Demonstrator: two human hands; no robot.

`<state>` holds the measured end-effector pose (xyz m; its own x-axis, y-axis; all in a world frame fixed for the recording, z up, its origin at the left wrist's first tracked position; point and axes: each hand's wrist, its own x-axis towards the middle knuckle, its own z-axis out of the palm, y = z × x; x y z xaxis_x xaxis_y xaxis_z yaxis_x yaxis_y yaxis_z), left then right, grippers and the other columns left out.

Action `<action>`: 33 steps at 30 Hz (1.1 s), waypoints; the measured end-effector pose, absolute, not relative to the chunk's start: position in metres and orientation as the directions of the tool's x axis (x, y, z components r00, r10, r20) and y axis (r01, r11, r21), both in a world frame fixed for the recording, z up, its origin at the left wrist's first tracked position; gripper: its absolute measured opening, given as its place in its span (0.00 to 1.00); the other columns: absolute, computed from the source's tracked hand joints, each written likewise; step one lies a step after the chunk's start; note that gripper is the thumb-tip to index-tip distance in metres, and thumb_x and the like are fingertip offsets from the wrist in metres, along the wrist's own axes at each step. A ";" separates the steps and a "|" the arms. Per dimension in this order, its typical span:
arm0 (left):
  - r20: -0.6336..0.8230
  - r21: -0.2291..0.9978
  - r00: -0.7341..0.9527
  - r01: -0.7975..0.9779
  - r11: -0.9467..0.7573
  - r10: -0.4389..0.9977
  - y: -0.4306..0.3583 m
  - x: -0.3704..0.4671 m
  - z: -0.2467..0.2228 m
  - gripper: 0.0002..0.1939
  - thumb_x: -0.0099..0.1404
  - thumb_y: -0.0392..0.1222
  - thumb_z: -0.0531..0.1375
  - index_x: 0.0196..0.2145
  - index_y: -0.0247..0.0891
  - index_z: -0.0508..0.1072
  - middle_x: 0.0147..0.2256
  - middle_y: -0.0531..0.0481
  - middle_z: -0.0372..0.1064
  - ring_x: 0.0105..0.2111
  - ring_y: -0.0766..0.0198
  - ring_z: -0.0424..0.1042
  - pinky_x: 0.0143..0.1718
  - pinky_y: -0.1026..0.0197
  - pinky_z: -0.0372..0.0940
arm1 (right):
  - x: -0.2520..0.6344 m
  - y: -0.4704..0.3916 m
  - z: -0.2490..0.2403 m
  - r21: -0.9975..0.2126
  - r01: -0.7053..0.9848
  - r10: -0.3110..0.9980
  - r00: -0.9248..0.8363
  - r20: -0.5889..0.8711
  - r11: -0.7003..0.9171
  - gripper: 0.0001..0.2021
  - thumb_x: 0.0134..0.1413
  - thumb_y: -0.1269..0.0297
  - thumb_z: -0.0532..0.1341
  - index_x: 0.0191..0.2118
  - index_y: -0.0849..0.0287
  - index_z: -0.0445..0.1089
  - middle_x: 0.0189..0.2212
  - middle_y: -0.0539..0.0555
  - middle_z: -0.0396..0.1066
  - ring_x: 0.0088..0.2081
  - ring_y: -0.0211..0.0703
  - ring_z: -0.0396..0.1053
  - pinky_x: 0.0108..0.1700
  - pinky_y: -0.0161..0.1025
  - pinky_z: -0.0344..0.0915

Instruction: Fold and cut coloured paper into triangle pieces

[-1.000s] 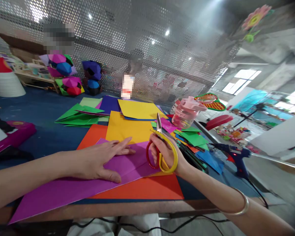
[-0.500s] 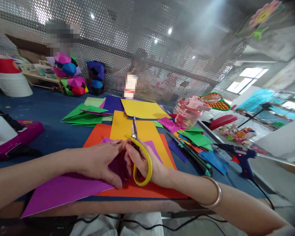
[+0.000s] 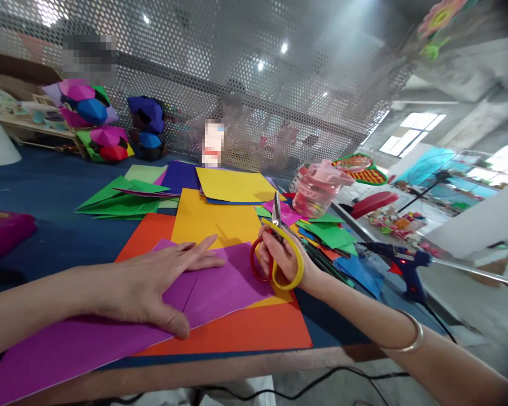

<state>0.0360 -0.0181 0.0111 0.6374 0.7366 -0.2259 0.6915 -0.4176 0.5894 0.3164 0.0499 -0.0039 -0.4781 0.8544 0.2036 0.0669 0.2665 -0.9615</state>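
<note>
My left hand (image 3: 152,282) lies flat with its fingers spread on a large purple sheet (image 3: 220,287), which shows a dark line across it. My right hand (image 3: 281,254) is wrapped round scissors (image 3: 298,270) with a yellow and a red handle loop, their blades pointing up and away from me. The scissors are just above the purple sheet's right end. Beneath that sheet lie an orange-yellow sheet (image 3: 220,217) and a red-orange sheet (image 3: 275,330).
Folded green papers (image 3: 118,197) and a yellow sheet (image 3: 237,185) lie farther back. On the right are a pink-lidded jar (image 3: 315,194), paper pieces (image 3: 330,231) and a blue glue gun (image 3: 410,265). Paper balls (image 3: 105,141) stand at the back left.
My right hand has moved right with the scissors, away from my left hand. The left hand and the purple sheet appear farther left, and more of the sheet shows. The whole view has shifted slightly.
</note>
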 end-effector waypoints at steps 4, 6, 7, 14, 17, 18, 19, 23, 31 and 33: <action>-0.216 0.596 0.650 0.679 -0.429 0.728 -0.019 0.036 0.011 0.63 0.60 0.68 0.64 0.70 0.56 0.19 0.72 0.48 0.42 0.71 0.37 0.35 0.67 0.30 0.38 | 0.317 0.049 -0.003 -0.945 0.099 0.843 -0.488 0.227 0.312 0.18 0.64 0.44 0.58 0.36 0.54 0.58 0.16 0.41 0.61 0.14 0.34 0.61 0.17 0.31 0.59; -0.210 0.586 0.656 0.678 -0.443 0.725 -0.019 0.037 0.011 0.63 0.60 0.68 0.64 0.71 0.55 0.20 0.72 0.48 0.42 0.71 0.36 0.35 0.67 0.30 0.37 | 0.317 0.051 -0.005 -0.940 0.111 0.843 -0.485 0.233 0.324 0.18 0.65 0.44 0.57 0.36 0.54 0.58 0.16 0.40 0.61 0.14 0.34 0.61 0.16 0.31 0.59; -0.209 0.582 0.658 0.678 -0.448 0.724 -0.019 0.037 0.012 0.63 0.60 0.68 0.64 0.71 0.54 0.20 0.72 0.47 0.43 0.71 0.37 0.36 0.67 0.29 0.37 | 0.317 0.052 -0.007 -0.936 0.118 0.843 -0.483 0.236 0.330 0.18 0.66 0.44 0.56 0.36 0.54 0.58 0.17 0.40 0.61 0.14 0.34 0.62 0.16 0.32 0.60; -0.225 0.562 0.657 0.691 -0.455 0.720 -0.022 0.039 0.021 0.60 0.59 0.70 0.63 0.72 0.52 0.27 0.72 0.46 0.41 0.71 0.35 0.37 0.67 0.29 0.38 | 0.336 0.064 -0.003 -0.911 0.211 0.865 -0.443 0.235 0.355 0.20 0.63 0.42 0.57 0.34 0.54 0.59 0.15 0.41 0.62 0.13 0.36 0.63 0.15 0.32 0.60; -0.206 0.567 0.664 0.679 -0.466 0.719 -0.021 0.037 0.020 0.61 0.59 0.70 0.63 0.73 0.51 0.29 0.72 0.46 0.42 0.71 0.36 0.38 0.67 0.31 0.40 | 0.341 0.061 0.007 -0.896 0.233 0.863 -0.439 0.250 0.379 0.18 0.62 0.45 0.61 0.34 0.55 0.61 0.15 0.43 0.64 0.14 0.36 0.64 0.18 0.33 0.62; -0.196 0.562 0.663 0.679 -0.472 0.722 -0.021 0.037 0.019 0.60 0.58 0.70 0.64 0.73 0.51 0.31 0.73 0.46 0.40 0.71 0.35 0.38 0.67 0.31 0.41 | 0.339 0.057 0.009 -0.893 0.231 0.858 -0.446 0.255 0.386 0.17 0.62 0.47 0.61 0.34 0.55 0.61 0.15 0.43 0.65 0.15 0.36 0.65 0.18 0.33 0.62; -0.184 0.558 0.665 0.677 -0.480 0.724 -0.020 0.036 0.017 0.59 0.58 0.70 0.64 0.73 0.51 0.33 0.73 0.45 0.39 0.71 0.35 0.38 0.67 0.31 0.41 | 0.335 0.052 0.011 -0.893 0.222 0.853 -0.452 0.261 0.391 0.16 0.63 0.48 0.61 0.35 0.55 0.62 0.16 0.43 0.66 0.15 0.37 0.66 0.19 0.33 0.62; -0.113 0.561 0.698 0.633 -0.534 0.707 -0.018 0.036 0.012 0.60 0.59 0.67 0.65 0.73 0.46 0.32 0.72 0.41 0.43 0.71 0.38 0.42 0.68 0.36 0.45 | 0.301 0.024 0.012 -0.911 0.134 0.839 -0.460 0.292 0.391 0.14 0.66 0.49 0.58 0.39 0.54 0.60 0.17 0.42 0.65 0.16 0.36 0.65 0.21 0.33 0.63; -0.108 0.529 0.638 0.687 -0.499 0.763 -0.021 0.037 0.012 0.56 0.52 0.62 0.71 0.70 0.41 0.52 0.68 0.38 0.53 0.66 0.39 0.55 0.65 0.46 0.56 | 0.233 -0.010 0.006 -0.948 0.023 0.723 -0.653 0.225 0.317 0.16 0.62 0.48 0.62 0.42 0.55 0.63 0.21 0.43 0.65 0.20 0.36 0.66 0.23 0.33 0.64; -0.108 0.538 0.639 0.682 -0.495 0.762 -0.022 0.037 0.015 0.57 0.51 0.61 0.72 0.69 0.41 0.52 0.68 0.39 0.53 0.65 0.40 0.58 0.64 0.47 0.57 | 0.230 -0.012 0.005 -0.944 0.044 0.716 -0.664 0.216 0.326 0.16 0.62 0.48 0.62 0.43 0.55 0.62 0.22 0.43 0.65 0.21 0.36 0.66 0.25 0.34 0.65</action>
<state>0.0372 -0.0223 0.0149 0.6386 0.7619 -0.1079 0.6821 -0.4955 0.5378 0.2297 -0.0116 0.0051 -0.6636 0.7161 0.2163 0.0442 0.3261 -0.9443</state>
